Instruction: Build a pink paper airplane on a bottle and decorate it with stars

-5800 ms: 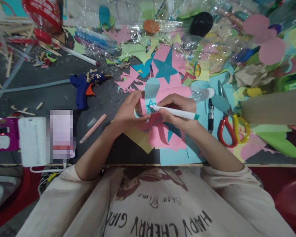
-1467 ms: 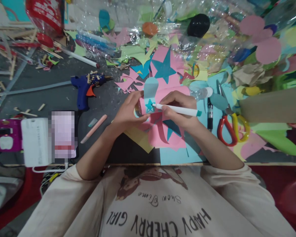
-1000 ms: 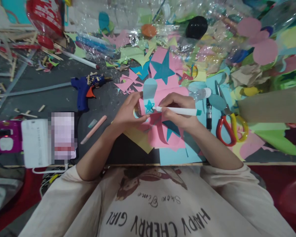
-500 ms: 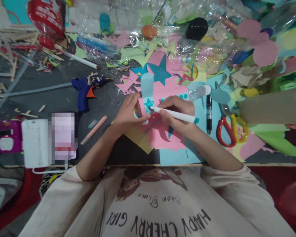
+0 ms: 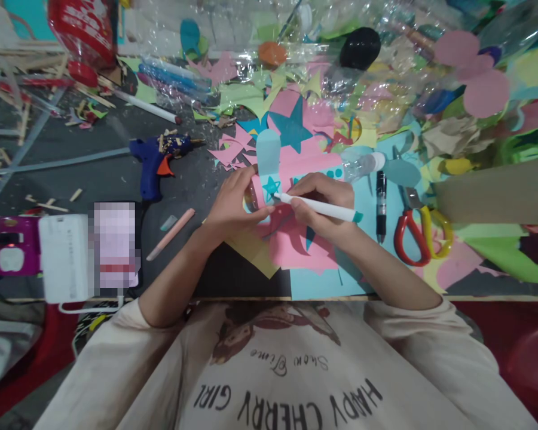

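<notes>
A plastic bottle [image 5: 359, 166] wrapped in pink paper lies on its side, its white cap pointing right. Round its left end my left hand [image 5: 237, 202] is closed, thumb towards me and fingers on the far side. My right hand [image 5: 323, 198] grips a white marker [image 5: 329, 208] with a teal end. The marker's tip touches or nearly touches a teal star [image 5: 271, 187] on a light blue strip of the wrap. A rounded light blue paper tab [image 5: 268, 150] sticks out beyond the star. Teal dots [image 5: 338, 173] run along the wrap, partly behind my right hand.
A blue glue gun [image 5: 155, 164] lies left. Red-and-yellow scissors [image 5: 412, 236] and a black pen [image 5: 381, 206] lie right, near a cardboard box [image 5: 493, 194]. A power bank [image 5: 66, 260] and phone [image 5: 115, 245] sit near the front left. Paper scraps [image 5: 242, 98] and clear plastic fill the back.
The view has shifted very slightly. Both hands keep their places on the bottle and marker, with the tip still at the star's lower right.
</notes>
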